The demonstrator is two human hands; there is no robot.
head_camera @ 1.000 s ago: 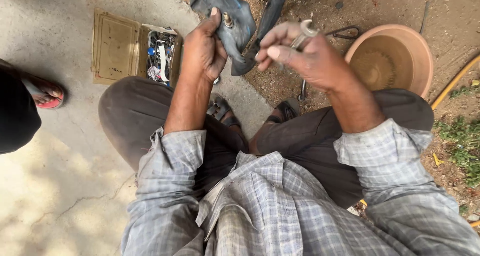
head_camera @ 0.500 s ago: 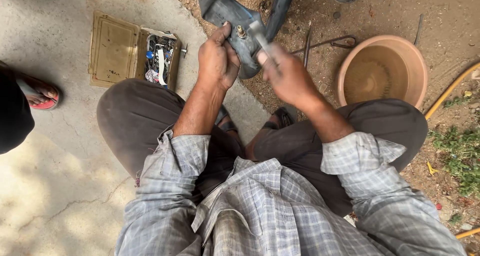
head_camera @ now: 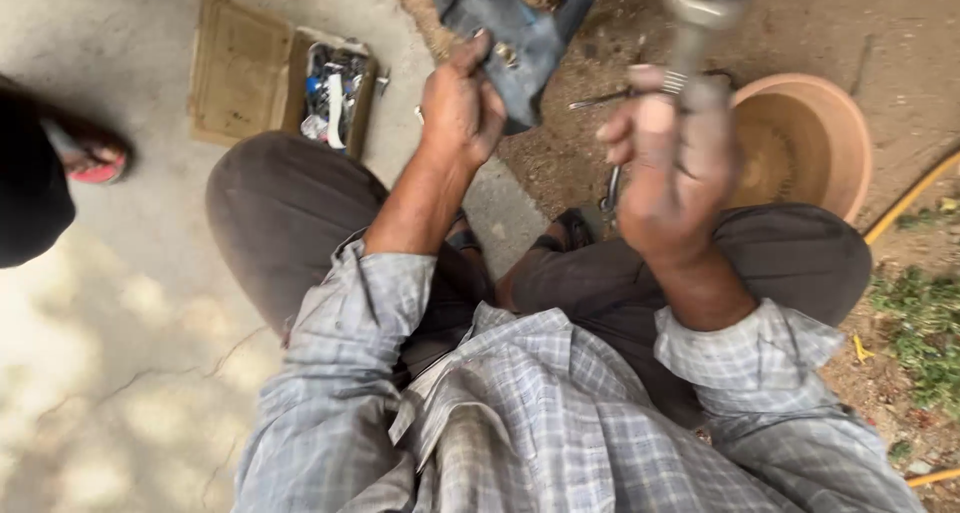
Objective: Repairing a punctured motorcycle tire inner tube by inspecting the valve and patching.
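An open rectangular box (head_camera: 262, 78) of olive-brown card lay on the concrete, left of the left hand's fingers (head_camera: 470, 58); its tray held small blue and white packets (head_camera: 330, 93). No labels, signs or screens showed.

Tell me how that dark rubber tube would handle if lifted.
The dark rubber tube probably flops: it bends and folds where the left hand pinches it. It looks light for its size. Its dusty matt surface likely grips rather than slips.

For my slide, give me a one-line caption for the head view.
Squatting person's left hand grips a dark rubber tube while the right hand raises a blurred metal tool.
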